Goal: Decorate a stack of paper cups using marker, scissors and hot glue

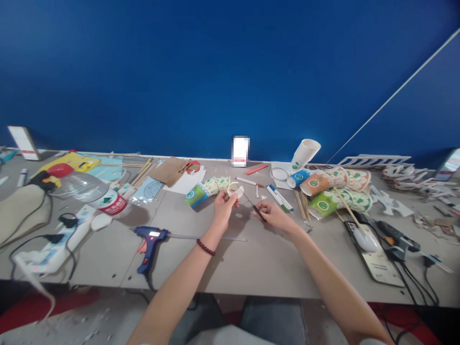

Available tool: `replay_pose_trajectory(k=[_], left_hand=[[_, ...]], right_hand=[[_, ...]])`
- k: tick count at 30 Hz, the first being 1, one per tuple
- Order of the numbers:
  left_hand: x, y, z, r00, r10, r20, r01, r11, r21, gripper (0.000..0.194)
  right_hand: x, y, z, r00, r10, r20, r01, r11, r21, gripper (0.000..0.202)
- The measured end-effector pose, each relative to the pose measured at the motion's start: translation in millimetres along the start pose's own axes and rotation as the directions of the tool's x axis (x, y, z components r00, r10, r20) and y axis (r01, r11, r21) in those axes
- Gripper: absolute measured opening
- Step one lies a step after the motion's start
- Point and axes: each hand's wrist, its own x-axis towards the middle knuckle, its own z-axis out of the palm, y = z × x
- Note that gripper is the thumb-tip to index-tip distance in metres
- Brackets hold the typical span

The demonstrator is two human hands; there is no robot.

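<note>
My left hand (225, 207), with a beaded bracelet at the wrist, pinches a small round white paper piece (236, 191). A slim tool with a black handle (259, 214) and thin metal end is gripped in my right hand (272, 214); its tip points at the paper piece, and I cannot make out its exact kind. Just behind and left of my left hand lies a curved row of nested green and blue paper cups (203, 190). Nearer the front, a blue glue gun (153, 242) rests on its side with a glue stick (208, 237) extending from its back.
Orange, green and blue paper cups (323, 184) lie at right, with markers (280, 198) and wooden sticks (302, 203). A plastic bottle (111, 201) and power strip (66, 244) occupy the left. A lit phone (240, 151) leans on the blue wall. Cords and paper scraps (406, 179) lie far right.
</note>
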Motion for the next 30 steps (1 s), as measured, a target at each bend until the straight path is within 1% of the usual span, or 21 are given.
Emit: replay_pose_trajectory(k=[9, 13, 23, 30], left_hand=[[-0.3, 2.4, 0.6, 1.0, -0.004, -0.011, 0.004, 1.0, -0.008, 0.032], [-1.1, 4.1, 1.1, 0.999, -0.027, -0.018, 0.027, 1.0, -0.012, 0.034], [-1.7, 1.7, 1.1, 0.999, -0.039, -0.015, 0.039, 0.999, -0.01, 0.036], [-1.8, 2.2, 0.3, 0.998, -0.053, -0.017, 0.053, 0.999, -0.01, 0.035]], right_hand=[[0.1, -0.4, 0.8, 1.0, 0.001, 0.006, -0.001, 1.0, 0.002, 0.036], [-1.2, -1.2, 0.7, 1.0, 0.009, 0.021, -0.009, 1.0, 0.015, 0.036], [-4.8, -6.4, 3.6, 0.997, 0.036, 0.068, -0.041, 0.997, 0.072, 0.038], [-5.6, -7.1, 4.8, 0.997, 0.044, 0.069, -0.049, 0.996, 0.074, 0.038]])
